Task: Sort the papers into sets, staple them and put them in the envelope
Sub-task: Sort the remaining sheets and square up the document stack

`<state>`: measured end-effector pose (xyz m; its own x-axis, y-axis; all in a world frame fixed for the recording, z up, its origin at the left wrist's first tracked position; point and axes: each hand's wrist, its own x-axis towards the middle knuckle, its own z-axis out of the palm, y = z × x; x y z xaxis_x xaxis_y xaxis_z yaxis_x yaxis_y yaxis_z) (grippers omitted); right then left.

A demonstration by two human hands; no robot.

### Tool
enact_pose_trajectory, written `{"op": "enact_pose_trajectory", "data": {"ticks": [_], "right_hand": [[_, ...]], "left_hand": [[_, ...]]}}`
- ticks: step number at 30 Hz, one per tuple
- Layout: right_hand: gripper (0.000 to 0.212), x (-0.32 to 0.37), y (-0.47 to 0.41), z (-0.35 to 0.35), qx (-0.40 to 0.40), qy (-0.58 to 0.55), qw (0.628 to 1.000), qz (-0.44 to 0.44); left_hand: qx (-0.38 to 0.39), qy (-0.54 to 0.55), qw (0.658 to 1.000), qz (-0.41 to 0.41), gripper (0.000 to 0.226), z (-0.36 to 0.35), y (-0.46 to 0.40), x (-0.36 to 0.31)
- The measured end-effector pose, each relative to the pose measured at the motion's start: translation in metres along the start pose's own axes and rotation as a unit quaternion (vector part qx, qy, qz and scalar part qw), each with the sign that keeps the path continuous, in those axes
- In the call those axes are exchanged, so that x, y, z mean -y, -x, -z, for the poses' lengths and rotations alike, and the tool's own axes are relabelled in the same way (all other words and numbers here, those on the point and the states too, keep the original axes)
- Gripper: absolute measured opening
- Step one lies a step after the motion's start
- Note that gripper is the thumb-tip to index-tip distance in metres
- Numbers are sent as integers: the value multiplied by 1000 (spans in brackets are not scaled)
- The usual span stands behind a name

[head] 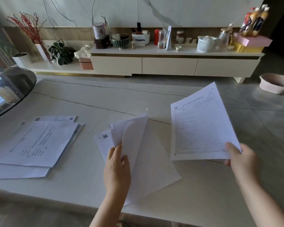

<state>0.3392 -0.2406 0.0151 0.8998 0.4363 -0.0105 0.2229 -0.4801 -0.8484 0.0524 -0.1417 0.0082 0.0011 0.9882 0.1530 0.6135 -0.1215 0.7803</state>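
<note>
Papers sit in three groups before us: a fanned bundle of white printed sheets (138, 145) that our left hand (117, 169) grips with curled fingers above the white marble-look table (72, 104), one gridded white form sheet (202, 126) pinched at its lower corner by our right hand (243, 159), and a loose stack of white printed pages (34, 145) lying flat on the table's left side, well apart.

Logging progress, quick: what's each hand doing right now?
Left hand: grips a fanned bunch of papers.
Right hand: pinches the table sheet by its corner.
</note>
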Motion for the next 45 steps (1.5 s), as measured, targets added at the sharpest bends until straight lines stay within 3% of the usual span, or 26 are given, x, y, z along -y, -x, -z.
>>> {"op": "enact_pose_trajectory", "data": {"ticks": [6, 13, 22, 25, 28, 32, 37, 40, 45], "right_hand": [[42, 1, 39, -13, 92, -7, 995, 22], [40, 8, 64, -66, 216, -29, 976, 29], [32, 18, 89, -121, 356, -33, 933, 39], [19, 16, 94, -123, 399, -24, 917, 6], [17, 13, 91, -122, 387, -19, 921, -29], [23, 9, 81, -119, 300, 93, 948, 46], [25, 11, 76, -121, 255, 71, 964, 15], [27, 19, 77, -116, 210, 52, 975, 47], [33, 26, 81, -117, 267, -40, 963, -1]], "left_hand": [[-45, 10, 999, 11, 37, 17, -2, 2], [-40, 22, 999, -12, 41, 21, -2, 5], [9, 28, 998, -54, 42, 10, -3, 17], [49, 11, 996, -70, 46, 9, -4, 21], [110, -32, 990, -82, 48, 5, -2, 27], [180, -56, 978, -84, 54, 0, 5, 35], [234, -63, 966, -93, 78, -4, 11, 36], [251, -67, 963, -78, 75, -6, 12, 38], [247, -89, 963, -66, 62, -8, 12, 37]]}}
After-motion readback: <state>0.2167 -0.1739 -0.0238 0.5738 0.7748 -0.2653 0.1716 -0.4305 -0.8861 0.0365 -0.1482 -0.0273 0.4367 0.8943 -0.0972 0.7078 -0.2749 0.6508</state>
